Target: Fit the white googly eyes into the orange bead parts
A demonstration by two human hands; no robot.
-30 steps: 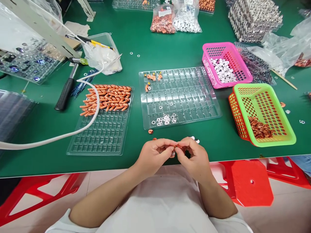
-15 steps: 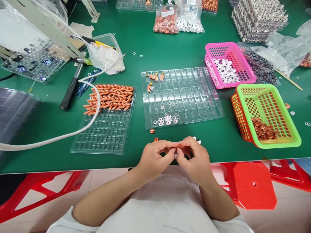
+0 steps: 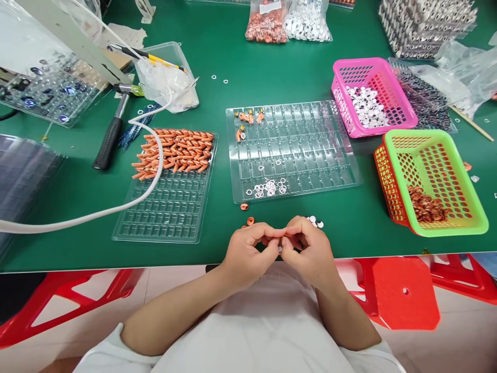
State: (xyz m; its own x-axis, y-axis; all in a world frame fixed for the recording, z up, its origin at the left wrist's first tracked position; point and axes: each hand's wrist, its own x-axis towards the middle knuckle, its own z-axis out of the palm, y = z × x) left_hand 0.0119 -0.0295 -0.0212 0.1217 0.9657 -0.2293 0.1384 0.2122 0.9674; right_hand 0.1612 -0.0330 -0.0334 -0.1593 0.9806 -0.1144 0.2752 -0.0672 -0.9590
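Observation:
At the table's front edge, my left hand [image 3: 248,257] and my right hand [image 3: 309,255] meet fingertip to fingertip. Both are closed in a pinch on one small orange part [image 3: 280,249] with a round silvery end; the fingers hide most of it. Loose orange rings [image 3: 250,220] lie just beyond my left hand, and white and black discs [image 3: 317,224] just beyond my right. Farther back is a clear compartment tray [image 3: 310,150]. It holds several small orange pieces [image 3: 248,117] at its far left corner and a heap of white rings [image 3: 269,188] at its near left.
Left of the tray, orange tubes [image 3: 176,150] fill the far half of another clear tray [image 3: 161,212]; a white cable [image 3: 149,189] crosses it. A hammer [image 3: 111,137] lies beyond. On the right stand a pink basket [image 3: 406,122] and a green basket [image 3: 462,228]. Bagged parts [image 3: 266,26] sit at the back.
The view has shifted slightly, and more of an orange ring shows beside my left hand. Both hands keep nearly the same pinch on the small orange part.

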